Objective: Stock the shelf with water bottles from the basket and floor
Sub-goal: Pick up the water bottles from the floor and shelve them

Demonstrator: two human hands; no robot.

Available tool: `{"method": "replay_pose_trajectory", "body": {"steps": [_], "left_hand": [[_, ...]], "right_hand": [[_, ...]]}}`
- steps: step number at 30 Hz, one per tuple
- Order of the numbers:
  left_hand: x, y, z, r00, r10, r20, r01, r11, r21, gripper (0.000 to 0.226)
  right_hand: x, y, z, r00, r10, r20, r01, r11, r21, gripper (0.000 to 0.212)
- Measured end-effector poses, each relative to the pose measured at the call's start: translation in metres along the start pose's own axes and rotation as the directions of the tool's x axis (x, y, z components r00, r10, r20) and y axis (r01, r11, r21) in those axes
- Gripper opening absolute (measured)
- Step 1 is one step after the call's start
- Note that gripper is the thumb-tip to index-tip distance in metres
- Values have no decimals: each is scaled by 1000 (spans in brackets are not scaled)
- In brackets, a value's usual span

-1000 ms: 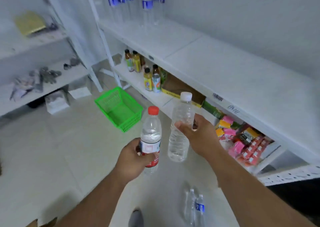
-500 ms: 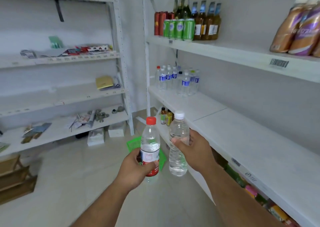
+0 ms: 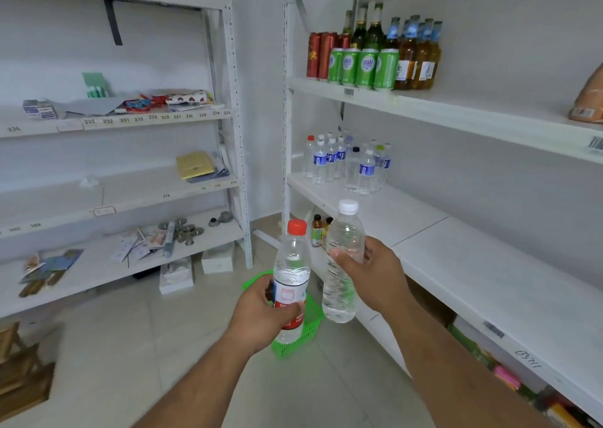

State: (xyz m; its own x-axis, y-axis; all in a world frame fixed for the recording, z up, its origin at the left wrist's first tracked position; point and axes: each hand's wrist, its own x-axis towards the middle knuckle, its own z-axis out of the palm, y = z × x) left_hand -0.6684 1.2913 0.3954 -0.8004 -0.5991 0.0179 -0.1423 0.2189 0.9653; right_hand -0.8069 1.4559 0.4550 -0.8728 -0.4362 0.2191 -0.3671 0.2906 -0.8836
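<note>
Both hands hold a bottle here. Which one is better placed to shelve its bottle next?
Probably the right hand: its white-capped bottle is already beside the shelf edge. The left hand holds the red-capped bottle farther out, over the aisle.

The white shelf (image 3: pixel 463 258) along the right wall carries a cluster of water bottles (image 3: pixel 347 165) standing upright at its far end. The shelf above it (image 3: pixel 456 114) holds red cans (image 3: pixel 321 55), green cans (image 3: pixel 363 67) and glass bottles (image 3: pixel 414 52) close together; a green basket (image 3: pixel 305 336) sits on the tiled floor (image 3: pixel 130 346)
</note>
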Motion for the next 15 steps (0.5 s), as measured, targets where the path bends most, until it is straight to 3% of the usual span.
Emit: {"method": "replay_pose_trajectory", "body": {"steps": [6, 15], "left_hand": [[35, -12, -22, 999, -26, 24, 27, 999, -19, 41], [123, -26, -24, 996, -51, 75, 50, 999, 11, 41]], "right_hand": [[28, -6, 33, 1000, 30, -1, -30, 999, -31, 30], [103, 16, 64, 998, 63, -15, -64, 997, -33, 31]]}}
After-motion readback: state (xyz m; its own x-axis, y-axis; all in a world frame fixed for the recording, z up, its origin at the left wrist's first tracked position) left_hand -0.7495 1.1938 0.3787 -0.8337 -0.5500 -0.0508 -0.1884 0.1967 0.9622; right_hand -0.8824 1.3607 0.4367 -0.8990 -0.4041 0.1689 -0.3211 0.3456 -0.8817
